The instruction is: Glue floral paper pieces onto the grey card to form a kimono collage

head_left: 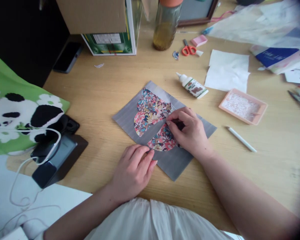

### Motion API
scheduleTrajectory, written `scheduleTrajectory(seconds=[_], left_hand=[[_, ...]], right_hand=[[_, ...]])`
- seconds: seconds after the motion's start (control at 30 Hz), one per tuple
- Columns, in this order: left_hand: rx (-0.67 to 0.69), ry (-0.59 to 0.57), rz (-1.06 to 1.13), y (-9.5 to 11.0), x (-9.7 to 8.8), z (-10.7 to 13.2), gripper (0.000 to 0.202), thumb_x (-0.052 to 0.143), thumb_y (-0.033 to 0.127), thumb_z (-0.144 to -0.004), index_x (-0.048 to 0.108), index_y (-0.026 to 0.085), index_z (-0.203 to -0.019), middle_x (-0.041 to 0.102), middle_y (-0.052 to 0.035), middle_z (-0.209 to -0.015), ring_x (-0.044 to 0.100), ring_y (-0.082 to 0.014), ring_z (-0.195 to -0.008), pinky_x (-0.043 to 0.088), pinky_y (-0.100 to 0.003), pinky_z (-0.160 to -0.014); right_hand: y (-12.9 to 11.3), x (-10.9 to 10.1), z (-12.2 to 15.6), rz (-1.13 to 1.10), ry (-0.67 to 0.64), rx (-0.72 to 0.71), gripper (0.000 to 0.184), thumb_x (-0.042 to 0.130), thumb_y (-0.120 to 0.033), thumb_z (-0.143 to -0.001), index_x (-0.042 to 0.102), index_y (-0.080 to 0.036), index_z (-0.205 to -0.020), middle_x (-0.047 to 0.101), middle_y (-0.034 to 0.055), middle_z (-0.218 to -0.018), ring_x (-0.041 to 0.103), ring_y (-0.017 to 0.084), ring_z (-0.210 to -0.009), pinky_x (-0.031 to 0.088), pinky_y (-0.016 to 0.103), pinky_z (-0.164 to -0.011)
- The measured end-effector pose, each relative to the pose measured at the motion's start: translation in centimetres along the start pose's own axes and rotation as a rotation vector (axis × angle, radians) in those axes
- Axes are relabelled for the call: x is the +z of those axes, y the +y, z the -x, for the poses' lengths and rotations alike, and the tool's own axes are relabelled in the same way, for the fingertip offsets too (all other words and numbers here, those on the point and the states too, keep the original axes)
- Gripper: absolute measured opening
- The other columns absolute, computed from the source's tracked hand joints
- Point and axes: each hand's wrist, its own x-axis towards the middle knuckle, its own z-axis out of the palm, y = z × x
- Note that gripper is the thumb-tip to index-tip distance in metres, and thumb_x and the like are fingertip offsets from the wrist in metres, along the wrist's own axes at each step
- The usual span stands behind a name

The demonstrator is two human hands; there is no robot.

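Note:
A grey square sheet (175,168) lies turned like a diamond on the table, with flower-patterned cut pieces on it. The upper floral piece (150,108) spreads like a fan or wing; a lower floral piece (162,139) is partly covered by my right hand (188,130). That hand is closed in a pinch, its thumb and forefinger meeting at the inner ends of both pieces. Whatever sits between those fingertips is too small or hidden to name. My left hand (137,166) rests at the sheet's lower left edge, fingers laid out, fingertips touching the lower piece's rim.
Beyond the sheet are a white glue bottle (193,87), white paper (226,71), a pink tray (258,116) of small pale bits and a white pencil-like stick (241,139). Farther back stand red-handled scissors (189,50), a jar (166,28) and a box (110,43). Left lies a phone (68,57).

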Motion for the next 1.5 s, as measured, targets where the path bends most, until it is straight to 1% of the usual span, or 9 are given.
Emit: scheduleTrajectory(seconds=[0.2,0.43,0.53,0.7,0.9,1.07,1.2,1.33,1.5], left_hand=[[-0.001,-0.002,-0.018,0.0,-0.1,-0.1,0.016,0.06,0.015,-0.093,0.066,0.008,-0.107,0.066,-0.013,-0.103,0.059,-0.0252,-0.098,0.054,-0.042,-0.085],[-0.003,-0.142,-0.128,0.1,0.2,-0.1,0.04,0.054,0.027,-0.098,0.055,0.007,-0.133,0.059,-0.0147,-0.135,0.054,-0.0261,-0.1,0.05,-0.044,-0.086],[0.004,-0.185,-0.175,0.0,0.4,-0.1,0.043,0.052,0.03,-0.1,0.052,0.008,-0.137,0.053,-0.0117,-0.144,0.052,-0.0253,-0.099,0.048,-0.043,-0.085],[0.002,-0.207,-0.194,0.1,0.5,-0.3,0.043,0.05,0.031,-0.1,0.053,0.008,-0.136,0.05,-0.0104,-0.148,0.052,-0.0256,-0.098,0.044,-0.042,-0.085],[0.004,-0.23,-0.22,0.4,0.2,-0.4,0.045,0.052,0.034,-0.099,0.053,0.008,-0.136,0.049,-0.0113,-0.148,0.052,-0.0264,-0.098,0.044,-0.043,-0.085],[0.022,-0.233,-0.245,0.5,-0.2,-1.5,0.048,0.054,0.037,-0.098,0.055,0.005,-0.133,0.052,-0.0133,-0.145,0.053,-0.0271,-0.097,0.046,-0.043,-0.083],[0.084,-0.133,-0.271,0.2,-0.1,-2.9,0.037,0.053,0.026,-0.098,0.06,0.0,-0.125,0.058,-0.0154,-0.137,0.053,-0.029,-0.103,0.048,-0.043,-0.086],[0.211,-0.138,-0.268,-0.3,0.3,-4.1,0.03,0.045,0.007,-0.097,0.061,-0.003,-0.12,0.065,-0.0176,-0.123,0.058,-0.0255,-0.1,0.052,-0.039,-0.086],[0.234,-0.123,-0.277,-1.0,0.9,-4.5,0.031,0.039,0.006,-0.098,0.063,-0.002,-0.116,0.068,-0.0167,-0.112,0.061,-0.0241,-0.096,0.054,-0.036,-0.086]], right_hand=[[-0.1,-0.1,-0.1,0.003,-0.002,0.001,0.008,0.057,-0.015,-0.085,0.062,-0.022,-0.085,0.063,0.0055,-0.089,0.06,0.023,-0.087,0.05,0.041,-0.082],[-0.1,0.0,-0.1,-0.002,-0.002,0.005,0.009,0.057,-0.014,-0.084,0.061,-0.022,-0.085,0.063,0.0056,-0.089,0.06,0.023,-0.085,0.05,0.04,-0.08],[0.0,0.0,-0.1,-0.002,0.0,-0.006,0.009,0.058,-0.013,-0.085,0.061,-0.021,-0.085,0.063,0.0055,-0.089,0.06,0.023,-0.086,0.049,0.04,-0.081],[0.0,-0.1,-0.1,0.005,-0.013,-0.002,0.011,0.057,-0.012,-0.086,0.062,-0.022,-0.087,0.063,0.005,-0.09,0.059,0.023,-0.087,0.049,0.041,-0.083],[0.0,0.0,-0.1,0.005,-0.017,0.002,0.012,0.057,-0.012,-0.086,0.062,-0.023,-0.087,0.063,0.0048,-0.091,0.059,0.023,-0.088,0.049,0.041,-0.083],[-0.1,-0.1,-0.1,0.005,-0.017,0.015,0.01,0.057,-0.013,-0.087,0.062,-0.023,-0.087,0.063,0.0048,-0.09,0.059,0.022,-0.087,0.049,0.041,-0.082],[-0.2,0.0,-0.1,0.008,-0.011,0.005,0.01,0.057,-0.013,-0.088,0.062,-0.022,-0.087,0.062,0.0048,-0.089,0.059,0.022,-0.087,0.049,0.04,-0.082],[-0.2,0.1,-0.1,0.006,-0.001,0.016,0.01,0.057,-0.014,-0.089,0.061,-0.023,-0.086,0.061,0.0044,-0.088,0.059,0.022,-0.087,0.049,0.04,-0.081],[-0.3,0.0,-0.1,0.005,-0.006,0.021,0.009,0.058,-0.014,-0.089,0.062,-0.022,-0.088,0.061,0.0045,-0.088,0.058,0.022,-0.087,0.049,0.04,-0.08]])
